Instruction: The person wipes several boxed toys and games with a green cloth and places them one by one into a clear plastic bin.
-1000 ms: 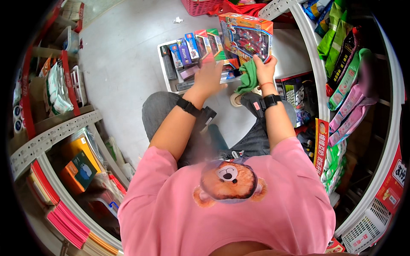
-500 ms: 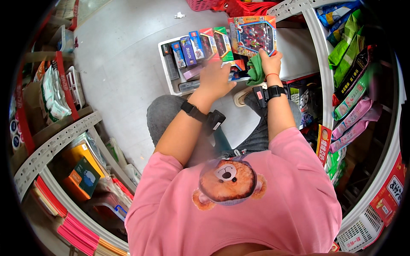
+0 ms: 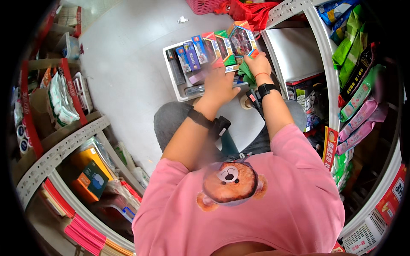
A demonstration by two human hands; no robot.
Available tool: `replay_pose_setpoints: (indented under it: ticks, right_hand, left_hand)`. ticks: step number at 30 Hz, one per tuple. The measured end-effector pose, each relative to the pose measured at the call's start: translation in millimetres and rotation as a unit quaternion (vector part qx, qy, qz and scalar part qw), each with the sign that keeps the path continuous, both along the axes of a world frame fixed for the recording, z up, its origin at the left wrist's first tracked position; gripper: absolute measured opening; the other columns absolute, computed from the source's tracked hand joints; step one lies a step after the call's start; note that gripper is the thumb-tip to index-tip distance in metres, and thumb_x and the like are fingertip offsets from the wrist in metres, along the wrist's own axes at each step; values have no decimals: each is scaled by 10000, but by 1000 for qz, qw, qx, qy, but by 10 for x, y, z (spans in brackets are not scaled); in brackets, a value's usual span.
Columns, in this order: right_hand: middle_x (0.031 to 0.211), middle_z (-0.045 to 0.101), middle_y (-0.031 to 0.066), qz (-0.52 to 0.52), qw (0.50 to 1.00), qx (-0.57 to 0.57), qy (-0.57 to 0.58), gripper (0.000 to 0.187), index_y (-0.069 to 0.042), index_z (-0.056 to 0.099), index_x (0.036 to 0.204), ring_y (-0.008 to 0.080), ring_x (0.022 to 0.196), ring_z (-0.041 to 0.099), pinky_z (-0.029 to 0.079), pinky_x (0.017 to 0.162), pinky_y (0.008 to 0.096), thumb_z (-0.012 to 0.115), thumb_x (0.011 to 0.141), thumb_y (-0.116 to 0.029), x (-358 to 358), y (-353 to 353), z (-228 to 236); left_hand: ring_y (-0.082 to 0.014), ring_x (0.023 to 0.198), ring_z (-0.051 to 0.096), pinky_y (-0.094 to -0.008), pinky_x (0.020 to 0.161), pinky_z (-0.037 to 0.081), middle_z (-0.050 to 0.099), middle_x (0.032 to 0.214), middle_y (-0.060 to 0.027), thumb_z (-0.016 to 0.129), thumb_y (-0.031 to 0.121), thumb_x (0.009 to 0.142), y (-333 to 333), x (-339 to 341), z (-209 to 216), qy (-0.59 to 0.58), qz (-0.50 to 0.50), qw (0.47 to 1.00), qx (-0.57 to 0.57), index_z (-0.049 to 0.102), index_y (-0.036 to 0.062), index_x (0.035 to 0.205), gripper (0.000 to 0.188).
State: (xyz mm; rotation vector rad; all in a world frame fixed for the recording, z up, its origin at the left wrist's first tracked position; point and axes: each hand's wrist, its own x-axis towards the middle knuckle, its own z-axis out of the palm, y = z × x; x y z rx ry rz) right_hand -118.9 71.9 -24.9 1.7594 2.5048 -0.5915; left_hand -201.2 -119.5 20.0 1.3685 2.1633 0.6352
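Note:
A white plastic bin (image 3: 168, 70) on the floor holds a row of upright boxed toys. My right hand (image 3: 259, 65) is closed on the lower edge of an orange toy box (image 3: 241, 39) with a clear window, tilted at the bin's right end. A green cloth (image 3: 246, 73) is bunched under the same hand. My left hand (image 3: 218, 87) reaches over the bin's front, with its thumb apart and fingertips near a green-edged box (image 3: 224, 45). Blur obscures its grip. Further left in the bin stand a red-edged box (image 3: 211, 47), a blue box (image 3: 199, 48) and a purple box (image 3: 191, 55).
Shelving with packets stands on both sides: green bags (image 3: 348, 38) at right, white packs (image 3: 60, 100) at left. A pink basket (image 3: 203, 5) and red bags (image 3: 252, 13) are beyond the bin. A dark box (image 3: 305, 96) sits on the lower right shelf.
The orange toy box has moved left and turned, from beside the bin to against the row's right end. My right hand and the green cloth moved with it; my left hand remains over the bin.

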Motion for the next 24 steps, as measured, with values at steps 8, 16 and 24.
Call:
replay_pose_setpoints:
  ticks: [8,16,24]
  right_hand:
    - [1017,659,215,52,999,1,14,541,-5,561,1104,372,926,644,510,792,448,703,748,-386,-126,65,-181]
    - [1111,621,202,170,978,-115,-39,597,-66,523,1182,353,1013,612,497,838,441,750,730,-382,-301,-153,-610]
    - [1163,595,178,182,980,-76,-30,657,-68,460,1205,343,1050,600,507,842,436,772,708,-363,-281,-60,-848]
  left_hand:
    - [-320,1022,551,-435,818,479,543,1098,-163,761,341,692,53,-30,-45,100,71,991,48,617,23,1035,489]
    - [-403,1104,536,-469,864,494,481,1309,-242,717,340,731,58,-92,-7,62,45,997,-1,543,58,1206,579]
    - [-401,1088,547,-465,868,491,492,1299,-247,719,341,725,39,-116,-22,55,47,997,-3,591,45,1137,523]
